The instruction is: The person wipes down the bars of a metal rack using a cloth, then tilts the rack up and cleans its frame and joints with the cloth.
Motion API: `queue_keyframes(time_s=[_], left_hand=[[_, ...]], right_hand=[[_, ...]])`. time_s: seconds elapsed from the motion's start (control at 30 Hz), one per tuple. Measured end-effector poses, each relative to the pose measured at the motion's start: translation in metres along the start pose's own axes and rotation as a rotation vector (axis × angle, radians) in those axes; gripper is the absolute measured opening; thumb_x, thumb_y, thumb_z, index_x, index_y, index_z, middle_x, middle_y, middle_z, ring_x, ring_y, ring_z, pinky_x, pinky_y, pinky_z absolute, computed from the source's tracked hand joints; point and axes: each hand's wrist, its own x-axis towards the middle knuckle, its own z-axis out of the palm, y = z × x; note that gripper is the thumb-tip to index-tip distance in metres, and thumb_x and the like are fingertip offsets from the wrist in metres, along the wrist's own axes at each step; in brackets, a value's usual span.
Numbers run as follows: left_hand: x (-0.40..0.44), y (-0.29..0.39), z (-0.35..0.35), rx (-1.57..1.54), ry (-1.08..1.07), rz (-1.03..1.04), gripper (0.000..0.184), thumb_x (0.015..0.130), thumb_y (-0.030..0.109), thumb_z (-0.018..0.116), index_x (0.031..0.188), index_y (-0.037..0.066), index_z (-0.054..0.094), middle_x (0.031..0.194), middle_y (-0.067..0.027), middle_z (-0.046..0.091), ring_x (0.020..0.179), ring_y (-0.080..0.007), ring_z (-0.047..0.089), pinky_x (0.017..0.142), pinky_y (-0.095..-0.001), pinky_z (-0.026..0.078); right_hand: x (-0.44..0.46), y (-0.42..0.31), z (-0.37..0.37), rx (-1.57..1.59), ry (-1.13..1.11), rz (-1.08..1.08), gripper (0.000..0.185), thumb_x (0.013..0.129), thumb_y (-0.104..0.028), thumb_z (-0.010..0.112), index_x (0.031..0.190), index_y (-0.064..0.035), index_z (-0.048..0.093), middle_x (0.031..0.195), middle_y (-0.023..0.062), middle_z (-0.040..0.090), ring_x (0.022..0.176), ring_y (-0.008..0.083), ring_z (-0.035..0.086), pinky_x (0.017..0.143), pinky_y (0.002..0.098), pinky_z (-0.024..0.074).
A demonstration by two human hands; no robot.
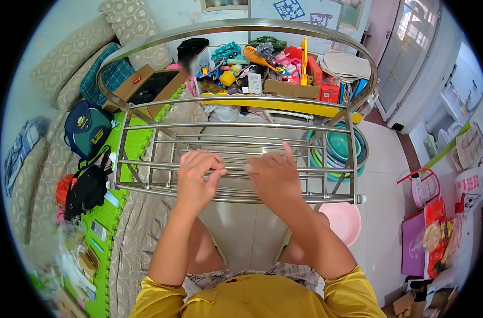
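We locate the metal rack [236, 125] ahead of our yellow shirt [257, 294]; our left hand [198, 172] and right hand [276, 176] meet its near bars, fingers bent, but we cannot tell whether either grips

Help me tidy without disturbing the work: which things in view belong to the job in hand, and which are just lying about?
Likely in the job:
metal rack, with the left hand and right hand at its bars

Apparently just lying about:
pink basin
stacked basins
black bag
blue-and-green bag
toys
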Motion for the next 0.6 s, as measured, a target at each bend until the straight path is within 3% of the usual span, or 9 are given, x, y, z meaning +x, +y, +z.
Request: queue_keyframes(time_s=[0.2, 0.27, 0.37, 0.5, 0.6], left_hand=[[0.002, 0.010, -0.001, 0.004, -0.027, -0.017, 0.015, 0.071, -0.001, 0.076, 0.080, 0.004, 0.066, 0.088, -0.0072, 0.070, 0.090, -0.0271, 0.064, 0.095, -0.0407, 0.043], [0.009, 0.029, 0.002, 0.194, -0.095, 0.154, 0.017, 0.072, 0.003, 0.077, 0.085, 0.006, 0.066, 0.086, -0.0063, 0.067, 0.092, -0.0265, 0.063, 0.100, -0.0438, 0.041], [0.016, 0.047, 0.025, 0.219, -0.205, 0.244, 0.017, 0.077, 0.008, 0.077, 0.090, 0.008, 0.066, 0.084, -0.0051, 0.064, 0.092, -0.0255, 0.062, 0.102, -0.0474, 0.039], [0.033, 0.032, 0.032, 0.208, -0.264, 0.298, 0.013, 0.082, 0.013, 0.074, 0.090, 0.007, 0.067, 0.082, -0.0063, 0.063, 0.087, -0.0274, 0.061, 0.098, -0.0465, 0.042], [0.033, 0.030, 0.040, 0.050, -0.405, 0.218, 0.010, 0.084, 0.013, 0.072, 0.090, 0.006, 0.067, 0.083, -0.0077, 0.065, 0.084, -0.0305, 0.061, 0.091, -0.0445, 0.045]], right_hand=[[-0.018, 0.025, -0.025, 0.057, -0.012, 0.088, 0.030, 0.082, -0.008, 0.071, 0.110, -0.0137, 0.066, 0.100, 0.0018, 0.068, 0.105, 0.0220, 0.063, 0.118, 0.0530, 0.0259], [-0.021, 0.032, -0.022, 0.119, 0.099, 0.015, 0.022, 0.081, -0.006, 0.068, 0.102, -0.0084, 0.064, 0.092, 0.0057, 0.066, 0.101, 0.0251, 0.062, 0.117, 0.0556, 0.0255], [-0.023, 0.030, -0.019, 0.261, 0.174, 0.074, 0.023, 0.079, -0.007, 0.072, 0.099, -0.0074, 0.061, 0.095, 0.0058, 0.066, 0.101, 0.0267, 0.061, 0.116, 0.0537, 0.0283], [-0.022, 0.035, -0.029, 0.330, 0.195, 0.085, 0.026, 0.077, -0.007, 0.075, 0.099, -0.0075, 0.061, 0.100, 0.0058, 0.066, 0.099, 0.0279, 0.061, 0.112, 0.0515, 0.0336], [-0.024, 0.037, -0.039, 0.342, 0.234, 0.045, 0.022, 0.075, -0.006, 0.075, 0.095, -0.0070, 0.065, 0.098, 0.0063, 0.067, 0.096, 0.0280, 0.061, 0.101, 0.0478, 0.0411]])
